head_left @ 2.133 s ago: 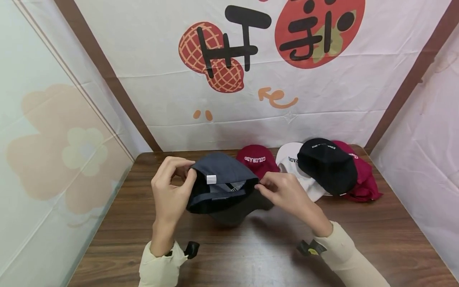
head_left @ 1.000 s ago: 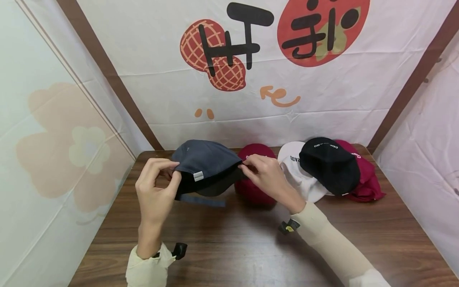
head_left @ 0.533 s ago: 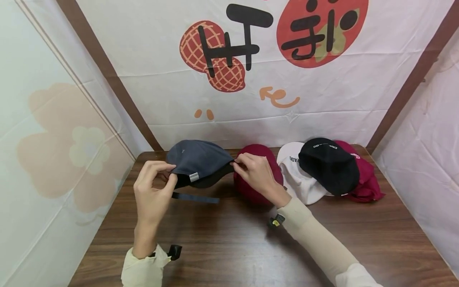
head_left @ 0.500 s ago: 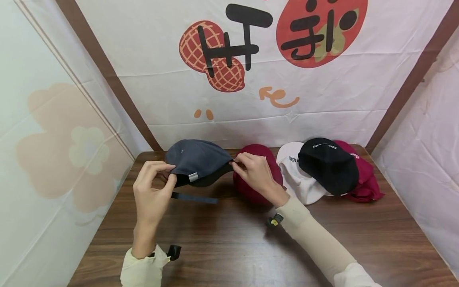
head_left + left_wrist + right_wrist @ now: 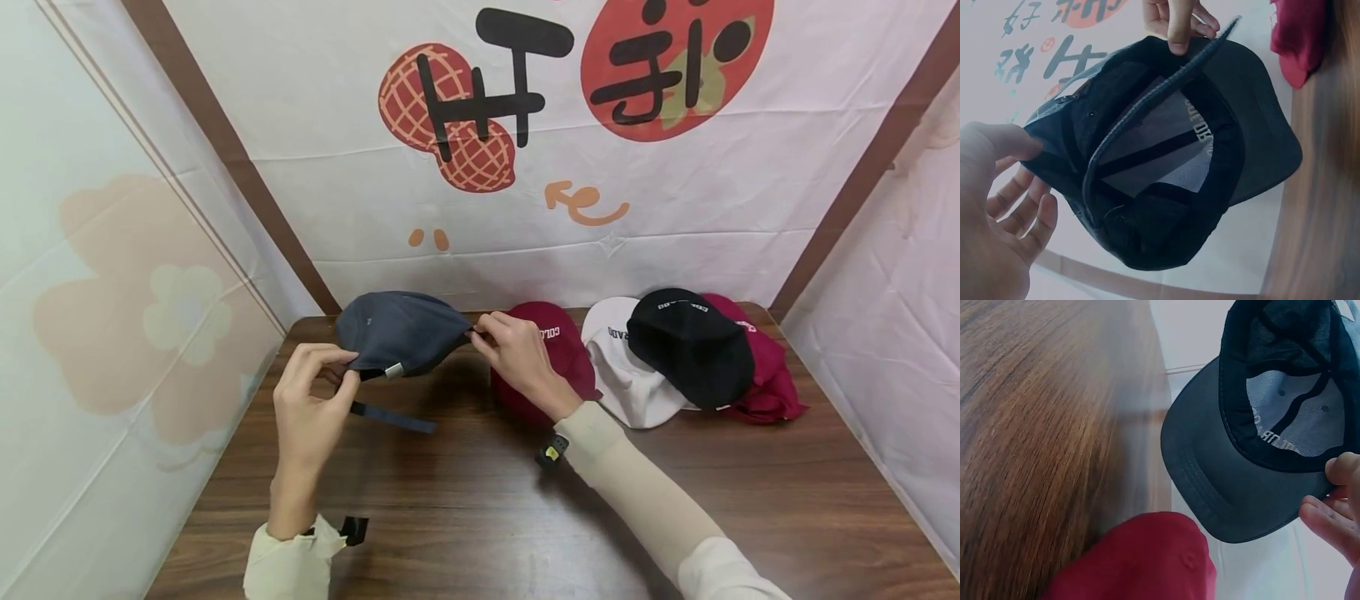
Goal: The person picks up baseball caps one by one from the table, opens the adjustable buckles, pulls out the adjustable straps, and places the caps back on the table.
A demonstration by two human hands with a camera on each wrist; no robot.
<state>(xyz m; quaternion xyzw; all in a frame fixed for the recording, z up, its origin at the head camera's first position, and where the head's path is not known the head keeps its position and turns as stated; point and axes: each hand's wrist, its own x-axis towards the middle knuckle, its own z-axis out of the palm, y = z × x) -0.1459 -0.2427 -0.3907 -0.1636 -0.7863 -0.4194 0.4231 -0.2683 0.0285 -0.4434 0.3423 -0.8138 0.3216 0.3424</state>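
A dark blue-grey baseball cap (image 5: 397, 329) is held up between both hands over the back left of the table. My left hand (image 5: 311, 396) pinches its rear edge near a small white tag, thumb against fingers. At the cap's other side, my right hand (image 5: 517, 350) pinches the edge where brim meets crown. In the left wrist view the cap (image 5: 1147, 250) shows its hollow inside, with a loose strap (image 5: 1141, 103) hanging free. The brim (image 5: 1210, 469) points down toward the table in the right wrist view. A maroon cap (image 5: 551, 358) lies just beyond my right hand.
To the right lie a white cap (image 5: 626, 375), a black cap (image 5: 690, 350) partly over it, and another maroon cap (image 5: 776, 379). The brown wooden table (image 5: 480, 517) meets a printed white cloth wall (image 5: 465, 250) at the back, with cloth sides left and right.
Both hands have carried the dark cap left and toward the back, tipping it so the opening faces down and the crown shows. More of the near maroon cap is uncovered.
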